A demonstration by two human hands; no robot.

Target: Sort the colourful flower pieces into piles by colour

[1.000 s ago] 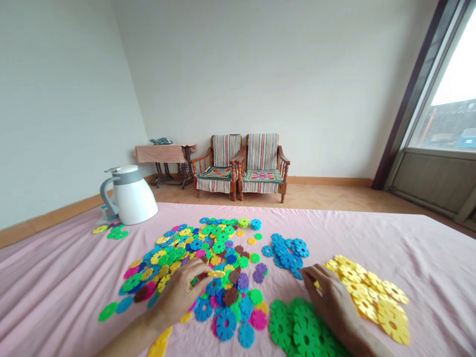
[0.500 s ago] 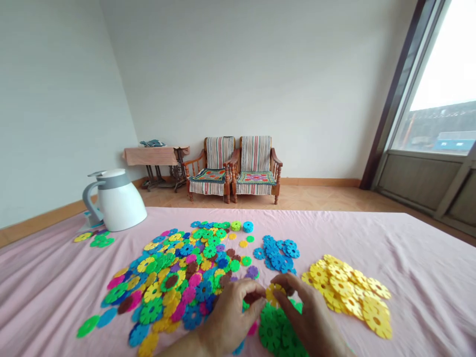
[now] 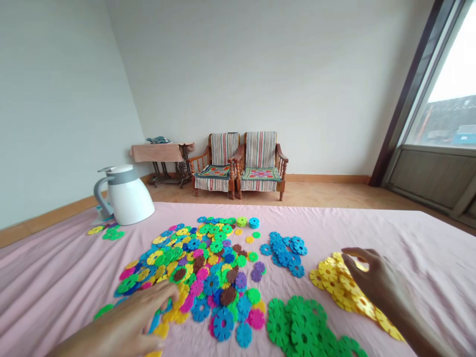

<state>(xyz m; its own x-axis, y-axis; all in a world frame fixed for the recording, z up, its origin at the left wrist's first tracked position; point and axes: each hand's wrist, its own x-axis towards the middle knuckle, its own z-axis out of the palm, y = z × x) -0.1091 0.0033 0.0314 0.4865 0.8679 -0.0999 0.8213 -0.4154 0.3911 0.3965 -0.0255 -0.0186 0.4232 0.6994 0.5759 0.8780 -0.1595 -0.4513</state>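
Observation:
My left hand (image 3: pixel 139 315) reaches low over the near left part of a mixed heap of flower-shaped plastic discs (image 3: pixel 201 282). Its thumb and forefinger are apart, close to yellow discs (image 3: pixel 180 300), and no held disc shows. Above the yellow disc pile (image 3: pixel 336 280) is my right hand (image 3: pixel 368 272), thumb and forefinger slightly parted in a loop, with yellow showing through the gap. Its other fingers are partly hidden. Between the hands, near the front, lies a green disc pile (image 3: pixel 301 325). Behind that is a blue disc pile (image 3: pixel 286 253).
A white jug (image 3: pixel 132 198) with a grey handle stands at the back left, beside a few loose discs (image 3: pixel 111 233). Pink cloth (image 3: pixel 420 258) covers the table. Two wooden armchairs (image 3: pixel 260 163) and a cloth-covered sewing table (image 3: pixel 159 152) are by the wall.
My hands were together over the green pile around a yellow disc. They have parted, the left to the mixed heap, the right to the yellow pile. The view has shifted slightly left.

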